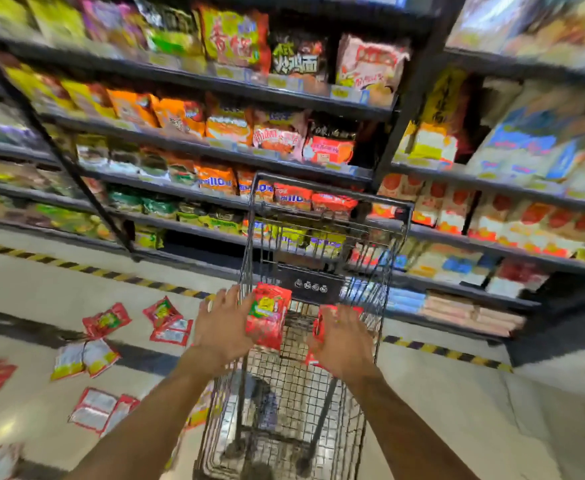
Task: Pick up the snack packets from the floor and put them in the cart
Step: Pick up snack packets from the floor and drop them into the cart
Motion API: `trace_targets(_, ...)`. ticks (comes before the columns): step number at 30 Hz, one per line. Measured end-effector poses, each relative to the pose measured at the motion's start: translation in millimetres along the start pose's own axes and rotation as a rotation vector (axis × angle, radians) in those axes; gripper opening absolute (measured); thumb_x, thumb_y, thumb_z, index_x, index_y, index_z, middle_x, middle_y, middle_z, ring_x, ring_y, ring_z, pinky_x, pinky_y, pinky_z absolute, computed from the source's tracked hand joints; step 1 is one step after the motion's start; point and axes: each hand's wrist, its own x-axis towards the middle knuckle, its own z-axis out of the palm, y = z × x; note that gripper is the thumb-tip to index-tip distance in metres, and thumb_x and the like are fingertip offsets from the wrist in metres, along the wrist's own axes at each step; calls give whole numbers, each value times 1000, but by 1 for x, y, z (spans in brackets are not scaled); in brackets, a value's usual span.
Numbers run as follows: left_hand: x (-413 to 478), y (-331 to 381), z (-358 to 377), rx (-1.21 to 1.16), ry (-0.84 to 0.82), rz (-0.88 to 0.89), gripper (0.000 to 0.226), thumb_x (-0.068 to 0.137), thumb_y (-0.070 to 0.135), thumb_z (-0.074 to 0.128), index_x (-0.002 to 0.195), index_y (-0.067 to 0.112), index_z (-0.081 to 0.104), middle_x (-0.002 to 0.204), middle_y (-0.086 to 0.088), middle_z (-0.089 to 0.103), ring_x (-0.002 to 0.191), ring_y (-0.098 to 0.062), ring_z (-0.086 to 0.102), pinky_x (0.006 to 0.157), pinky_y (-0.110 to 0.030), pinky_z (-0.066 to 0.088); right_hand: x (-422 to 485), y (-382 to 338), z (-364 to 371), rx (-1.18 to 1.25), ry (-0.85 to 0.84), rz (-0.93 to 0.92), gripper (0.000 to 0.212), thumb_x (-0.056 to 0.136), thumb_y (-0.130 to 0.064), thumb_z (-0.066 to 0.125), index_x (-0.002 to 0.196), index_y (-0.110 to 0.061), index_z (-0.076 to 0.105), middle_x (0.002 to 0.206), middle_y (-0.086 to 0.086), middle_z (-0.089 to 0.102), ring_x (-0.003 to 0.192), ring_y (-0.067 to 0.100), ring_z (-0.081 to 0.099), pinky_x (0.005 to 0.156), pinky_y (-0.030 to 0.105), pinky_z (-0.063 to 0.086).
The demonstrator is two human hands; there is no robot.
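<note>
Currently, drop-off step: left hand (pixel 222 328), fingers spread, releases stacked red foil snack packets (pixel 268 317) over the grey wire cart (pixel 294 386). Right hand (pixel 343 342) hides another red packet (pixel 320 329); grip unclear. Next: collect the scattered floor packets (pixel 105 320).

Red packet (pixel 268 315) with a yellow-green label is standing upright over the wire cart (pixel 318 393), sitting against the left hand (pixel 223 327). Second red packet (pixel 318 327) is showing partly behind the right hand (pixel 344 344), also over the basket. Both grips are blurring out. Loose packets (pixel 106 320) are lying scattered flat on the floor (pixel 41 289) left of the cart, some showing red fronts, some white backs.
</note>
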Motion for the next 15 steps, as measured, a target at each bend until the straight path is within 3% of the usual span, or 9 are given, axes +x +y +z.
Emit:
trace_targets(4,-88,-31,-17,13,64,-104,80,93,72,39,161,36,17,172,-3,9,157,-32,13,123,-58,15,-53,-36,-16,-40,36,-112,81,96,-68,43,158,-18,29,162,17,29,150,37,26,121,53,30)
trace_targets(9,-203,-84,-22,0,159,-238,83,87,79,32,158,38,21,169,-3,20,154,-33,20,121,-58,21,-112,-96,-37,-62,123,-264,81,92,-71,43,154,-18,37,155,14,38,143,35,34,114,52,39)
trace_targets(15,-329,-156,-17,-13,243,-458,80,89,78,37,156,36,29,165,-3,28,150,-31,27,117,-55,23,-157,-194,-39,-113,136,-496,82,88,-73,42,151,-22,40,149,11,41,139,34,36,109,52,40)
